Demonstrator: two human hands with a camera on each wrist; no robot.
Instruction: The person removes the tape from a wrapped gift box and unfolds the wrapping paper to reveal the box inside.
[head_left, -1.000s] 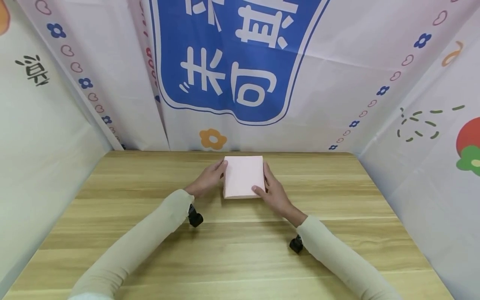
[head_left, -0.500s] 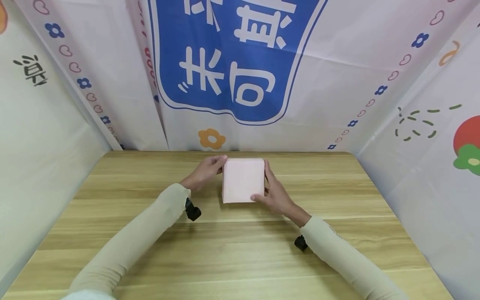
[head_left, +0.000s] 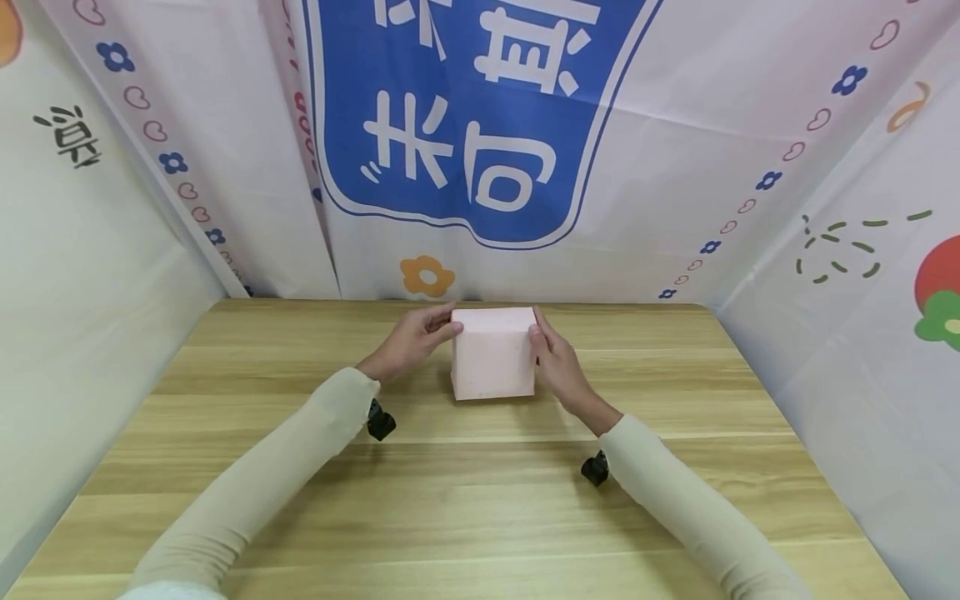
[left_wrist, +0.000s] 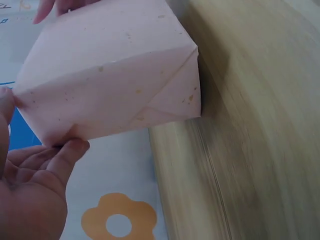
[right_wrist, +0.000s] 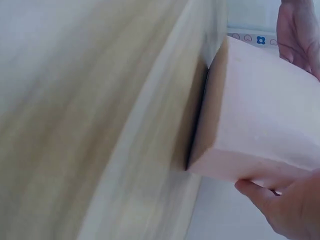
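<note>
A pale pink paper-wrapped box [head_left: 495, 365] is held between both hands over the far middle of the wooden table. My left hand [head_left: 411, 340] grips its upper left corner, thumb on the near side and fingers behind. On the opposite side, my right hand [head_left: 561, 364] holds the upper right edge, its thumb on the near face. Folded paper and small brownish specks mark the box's end [left_wrist: 150, 95] in the left wrist view. In the right wrist view, a lower edge of the box sits close to the tabletop; whether it touches is unclear.
The wooden table [head_left: 480, 500] reaches back to a white printed cloth wall [head_left: 675, 167] just behind the box. Side cloths [head_left: 90, 275] enclose it left and right. Small black cameras [head_left: 381, 420] hang at both wrists.
The box has been turned, so a narrow top and a taller near face now show. My right thumb has shifted from its lower right corner up to its upper right edge.
</note>
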